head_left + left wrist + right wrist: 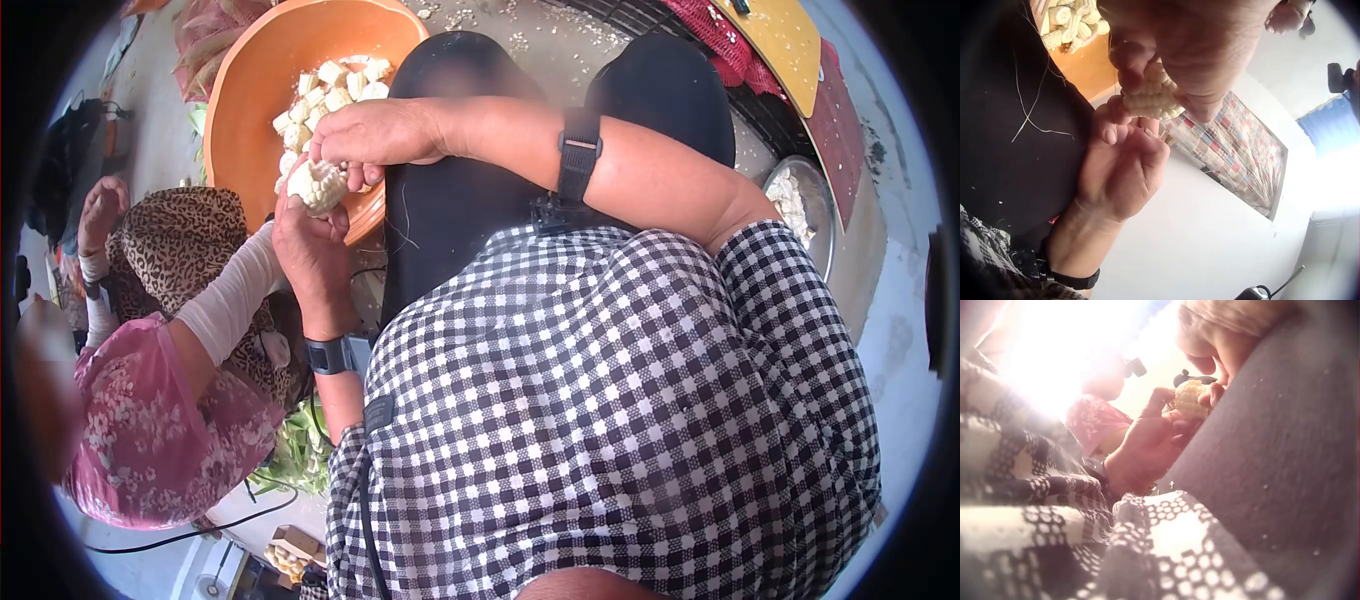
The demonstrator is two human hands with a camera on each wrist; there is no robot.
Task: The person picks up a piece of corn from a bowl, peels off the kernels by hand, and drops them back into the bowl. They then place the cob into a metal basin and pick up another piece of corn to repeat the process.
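Observation:
A short piece of corn cob (318,188) with pale kernels is held between both hands, at the rim of an orange basin (235,110). My left hand (308,245) grips it from below, with the thumb along one side. From above, my right hand (385,130) pinches its other end, its fingers bent against the kernels. In the left wrist view the corn cob (1152,100) shows between the left thumb and the right fingertips. The right wrist view shows its kernel rows (1190,400) between the two hands. Several cut corn pieces (335,98) lie in the basin.
Another person in a pink floral garment (160,430) sits close at the left, a white-sleeved arm (235,300) reaching toward the basin. A metal bowl (828,215) of pale kernels stands at the right. Green husks (300,455) lie at the lower left.

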